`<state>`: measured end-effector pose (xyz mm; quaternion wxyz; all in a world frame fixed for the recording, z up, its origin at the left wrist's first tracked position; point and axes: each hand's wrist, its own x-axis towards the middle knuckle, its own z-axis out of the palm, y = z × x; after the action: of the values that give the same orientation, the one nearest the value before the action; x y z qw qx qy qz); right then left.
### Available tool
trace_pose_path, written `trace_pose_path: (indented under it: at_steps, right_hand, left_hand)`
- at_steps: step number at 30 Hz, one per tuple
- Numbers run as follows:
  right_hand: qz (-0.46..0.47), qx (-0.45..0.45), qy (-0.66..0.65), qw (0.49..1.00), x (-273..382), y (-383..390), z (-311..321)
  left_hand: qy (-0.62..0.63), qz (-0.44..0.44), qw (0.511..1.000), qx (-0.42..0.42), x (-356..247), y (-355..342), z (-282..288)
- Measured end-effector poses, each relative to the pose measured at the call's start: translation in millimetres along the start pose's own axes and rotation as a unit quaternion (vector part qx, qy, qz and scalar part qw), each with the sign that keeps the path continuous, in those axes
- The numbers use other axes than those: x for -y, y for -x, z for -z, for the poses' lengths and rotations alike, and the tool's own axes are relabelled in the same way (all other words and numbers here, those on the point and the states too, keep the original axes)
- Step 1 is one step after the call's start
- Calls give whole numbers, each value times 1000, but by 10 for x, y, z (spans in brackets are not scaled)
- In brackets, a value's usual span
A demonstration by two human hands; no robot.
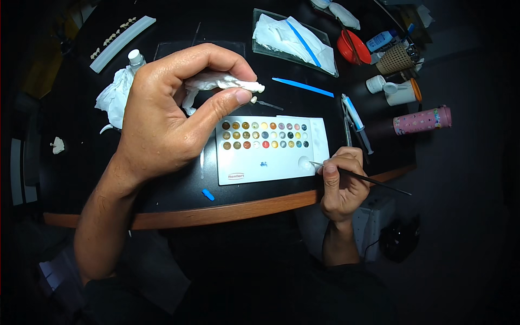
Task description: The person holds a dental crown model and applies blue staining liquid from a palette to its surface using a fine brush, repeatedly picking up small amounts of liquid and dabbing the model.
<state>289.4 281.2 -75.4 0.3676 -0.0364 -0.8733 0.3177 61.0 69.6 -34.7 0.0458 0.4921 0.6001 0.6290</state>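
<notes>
My left hand (173,108) is raised over the left of the table, thumb and fingers closed on a crumpled white tissue (216,82). Just past the thumb tip shows a small cream tooth-shaped piece (253,99); whether the thumb touches it I cannot tell. In my right hand (345,181) is a thin dark-handled brush (379,184), its tip at the shallow round well of a white palette (244,170). Rows of small coloured wells run across the palette, browns at the left, and a small blue smear (264,164) lies below them.
A blue cap (208,194) lies near the wooden table edge (216,218). Beyond the palette are a blue strip (303,86) and a glass tray (335,69) with tissue. At the right stand a syringe (355,116), a pink bottle (422,120) and a red bowl (346,51).
</notes>
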Motion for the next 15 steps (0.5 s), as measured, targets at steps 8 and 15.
trace_pose_path:
  at_steps: [8,15]
  right_hand:
    - [-16,-28,-13,999,-22,29,3]
    - [-27,-39,-10,999,-32,37,-12]
  left_hand:
    - [6,1,1000,2,10,-3,-2]
    - [0,2,1000,4,-3,-4,-9]
